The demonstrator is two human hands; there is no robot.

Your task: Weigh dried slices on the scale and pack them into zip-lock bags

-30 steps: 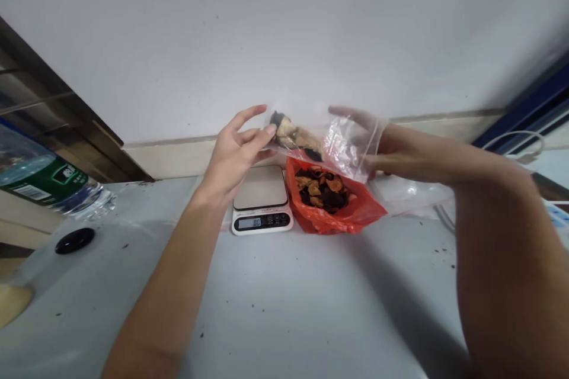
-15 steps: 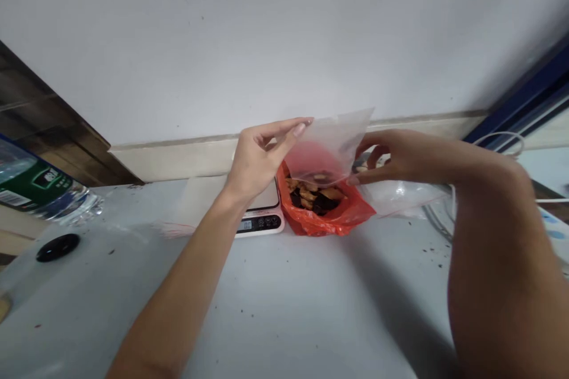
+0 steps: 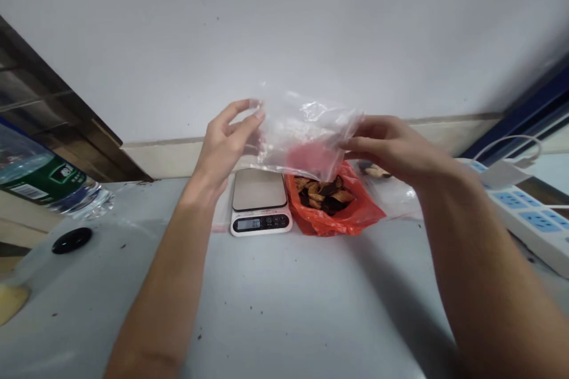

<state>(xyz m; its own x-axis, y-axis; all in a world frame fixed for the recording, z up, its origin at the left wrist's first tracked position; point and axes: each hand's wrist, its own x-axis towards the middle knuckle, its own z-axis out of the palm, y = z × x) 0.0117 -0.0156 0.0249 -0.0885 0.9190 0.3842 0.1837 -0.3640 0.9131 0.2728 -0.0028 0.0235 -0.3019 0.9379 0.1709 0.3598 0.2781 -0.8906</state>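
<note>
A clear plastic bag (image 3: 302,130) is stretched between both hands above the table. My left hand (image 3: 231,136) pinches its left side, and my right hand (image 3: 382,145) grips its right side. Below the bag stands a white digital scale (image 3: 261,201), its display reading 0.0 and its plate bare. Touching the scale's right side is an open red plastic bag (image 3: 320,224) full of dried brown and dark pieces (image 3: 329,195). The clear bag partly hides the red bag's back rim.
On the left a large water bottle (image 3: 48,177) with a green label lies tilted near a black oval object (image 3: 72,240). A white power strip (image 3: 528,213) with cables is at right. Behind the red bag lies another clear bag (image 3: 395,195). A wall (image 3: 284,23) closes off the back.
My hands have moved apart and the clear bag is now spread wider between them. My left hand has shifted left, uncovering the scale. The view has shifted slightly.
</note>
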